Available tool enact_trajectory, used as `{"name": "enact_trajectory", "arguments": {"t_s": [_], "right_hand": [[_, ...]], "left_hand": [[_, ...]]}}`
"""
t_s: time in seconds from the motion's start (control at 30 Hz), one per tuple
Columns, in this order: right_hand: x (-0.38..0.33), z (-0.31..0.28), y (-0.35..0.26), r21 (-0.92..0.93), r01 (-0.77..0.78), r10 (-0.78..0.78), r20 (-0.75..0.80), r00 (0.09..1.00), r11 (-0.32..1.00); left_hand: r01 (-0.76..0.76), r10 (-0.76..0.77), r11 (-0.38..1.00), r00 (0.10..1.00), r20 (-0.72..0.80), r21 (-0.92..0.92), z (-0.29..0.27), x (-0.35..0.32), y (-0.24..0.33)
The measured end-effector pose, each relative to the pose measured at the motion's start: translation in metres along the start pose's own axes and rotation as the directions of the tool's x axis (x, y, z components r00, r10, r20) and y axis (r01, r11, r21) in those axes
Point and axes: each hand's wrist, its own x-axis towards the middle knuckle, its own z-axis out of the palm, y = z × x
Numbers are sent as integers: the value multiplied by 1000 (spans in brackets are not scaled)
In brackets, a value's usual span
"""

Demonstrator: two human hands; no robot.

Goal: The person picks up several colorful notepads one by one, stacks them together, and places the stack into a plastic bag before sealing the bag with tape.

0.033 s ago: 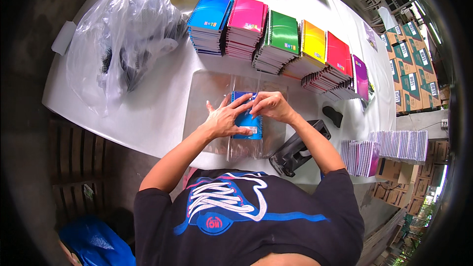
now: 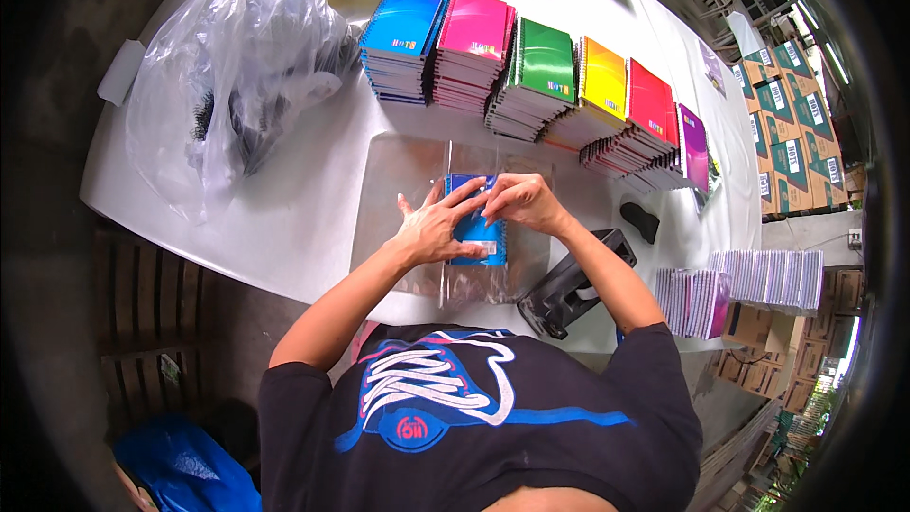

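A blue spiral notebook [image 2: 466, 239] lies on clear plastic film [image 2: 393, 199] spread over the white table, with a small white label near its lower edge. My left hand [image 2: 434, 228] rests across it, fingers spread and pressing it down. At the notebook's upper right, the fingers of my right hand [image 2: 524, 202] are bent into a pinch; whatever sits between the fingertips is hidden or too small to name. Just right of the film, below my right forearm, stands a black tape dispenser [image 2: 569, 289].
Notebook stacks curve along the far side: blue [image 2: 403, 24], pink [image 2: 474, 28], green [image 2: 547, 57], yellow [image 2: 603, 76], red [image 2: 652, 100] and purple [image 2: 694, 147]. A clear plastic bag [image 2: 251, 57] with dark contents lies at left. A dark oblong object [image 2: 640, 223] sits right of the dispenser.
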Motion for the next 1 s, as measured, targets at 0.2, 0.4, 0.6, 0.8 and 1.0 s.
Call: {"name": "enact_trajectory", "arguments": {"t_s": [0.2, 0.4, 0.6, 0.8, 1.0], "right_hand": [[-1, 9, -3, -87, -31, 27, -45, 999, 996], [7, 27, -19, -293, -134, 120, -63, 991, 947], [2, 48, -39, -480, -261, 194, -186, 963, 838], [9, 51, -46, -484, -280, 175, -251, 952, 829], [12, 53, -63, -540, -336, 229, -257, 939, 772]], "left_hand": [[2, -2, 1000, 1000, -30, -14, 6, 2, 2], [-24, 23, 999, 999, -45, -29, 20, 10, -10], [-408, 57, 773, 807, -587, -485, 45, 7, -21], [-334, 49, 875, 783, -620, -351, 34, 7, -22], [-49, -16, 980, 948, -319, -195, 12, 1, -24]]}}
